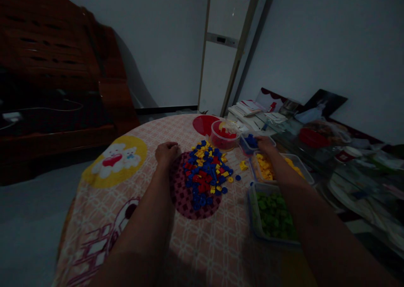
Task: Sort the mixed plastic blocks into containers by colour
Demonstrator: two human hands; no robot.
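A heaped pile of blue, yellow and red plastic building blocks (pixel 206 171) lies in the middle of the tablecloth. At the pile's far left edge, my left hand (pixel 166 153) rests on the cloth with its fingers curled together; what they hold, if anything, is hidden. My right hand (pixel 265 145) reaches into a small clear container of blue blocks (pixel 251 141), and its fingertips do not show clearly. Under my right forearm stands a container of yellow blocks (pixel 264 167). Closer to me is a larger container of green blocks (pixel 273 213).
A round tub with red pieces (pixel 224 134) stands behind the pile, beside a red disc (pixel 205 125). Loose yellow blocks (pixel 243 166) lie between pile and containers. A cluttered glass table (pixel 284 129) adjoins on the right; a wooden bench (pixel 115 93) stands at left.
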